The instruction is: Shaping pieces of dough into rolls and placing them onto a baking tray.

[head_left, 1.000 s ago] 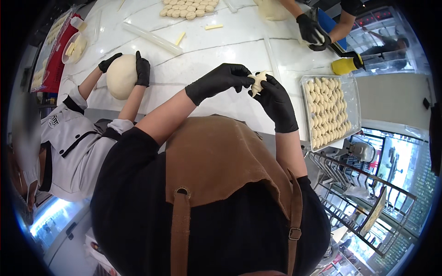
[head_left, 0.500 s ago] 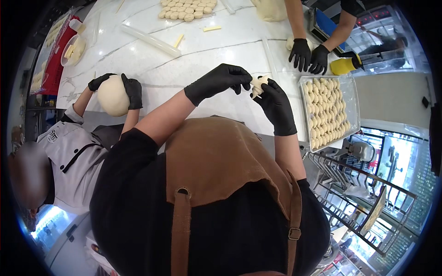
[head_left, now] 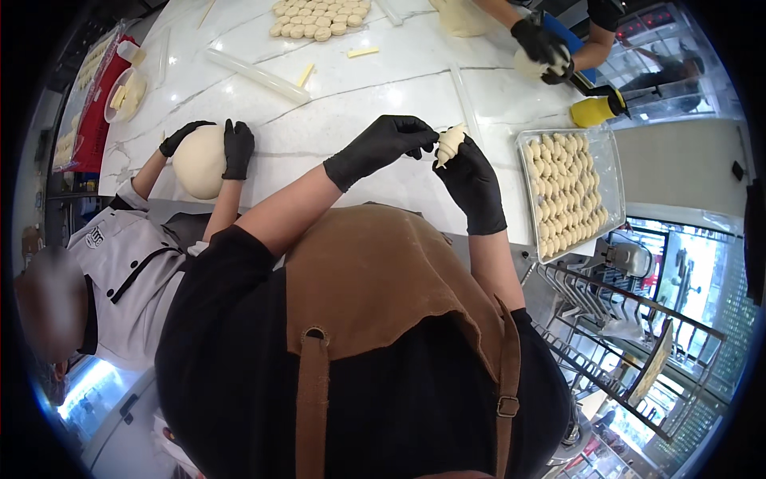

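Note:
Over the near edge of the table, my right hand (head_left: 472, 180) in a black glove is closed around a small piece of pale rolled dough (head_left: 451, 146). Ridges wind across the dough, and its lower end tapers to a point. My left hand (head_left: 388, 146), also gloved in black, is in a pinch, its fingertips meeting the dough's left side. Exactly what lies between those fingertips is too small to see. Right of my right hand, a metal tray (head_left: 614, 191) carries rows of similar shaped dough pieces (head_left: 566, 191).
On my left, a co-worker's gloved hands (head_left: 238, 150) cup a large dough ball (head_left: 199, 162). Another person's gloved hands (head_left: 544, 49) handle dough at the far right, near a yellow spray bottle (head_left: 590, 112). Rolling pins (head_left: 259, 76), butter-coloured strips (head_left: 363, 53) and dough rounds (head_left: 319, 17) lie on the marble table (head_left: 375, 88).
The dough in my right hand has turned more upright, showing its ridges. The far-right person's hands have moved up and now grip dough. The left co-worker's right hand has shifted on the ball.

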Available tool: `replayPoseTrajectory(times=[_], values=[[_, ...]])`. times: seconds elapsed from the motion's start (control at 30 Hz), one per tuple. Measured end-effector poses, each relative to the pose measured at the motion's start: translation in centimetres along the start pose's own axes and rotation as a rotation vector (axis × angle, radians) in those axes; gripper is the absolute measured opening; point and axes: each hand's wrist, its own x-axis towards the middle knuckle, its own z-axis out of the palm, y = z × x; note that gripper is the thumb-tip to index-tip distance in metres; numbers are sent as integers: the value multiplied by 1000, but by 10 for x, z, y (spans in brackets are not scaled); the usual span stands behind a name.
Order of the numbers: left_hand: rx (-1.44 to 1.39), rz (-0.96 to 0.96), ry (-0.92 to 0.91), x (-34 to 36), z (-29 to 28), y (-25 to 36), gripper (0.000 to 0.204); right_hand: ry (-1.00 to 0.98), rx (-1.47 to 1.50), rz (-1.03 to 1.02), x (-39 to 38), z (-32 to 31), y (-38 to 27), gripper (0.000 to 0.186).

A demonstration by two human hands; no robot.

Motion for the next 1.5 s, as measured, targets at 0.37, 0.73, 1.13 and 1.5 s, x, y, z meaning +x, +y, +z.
replayPoseTrajectory(times=[0.37, 0.73, 1.13, 1.5], values=[[202, 0, 30, 9, 0, -38, 39, 78, 124, 128, 6, -32, 22, 39], [1592, 405, 402, -2, -83, -167, 64, 383, -2090, -437, 15, -151, 95, 58], [1645, 400, 360, 4, -87, -180, 64, 336, -1861, -341, 27, -148, 75, 40], [1721, 255, 314, 4, -67, -174, 63, 353, -1083, -172, -64, -208, -173, 46]])
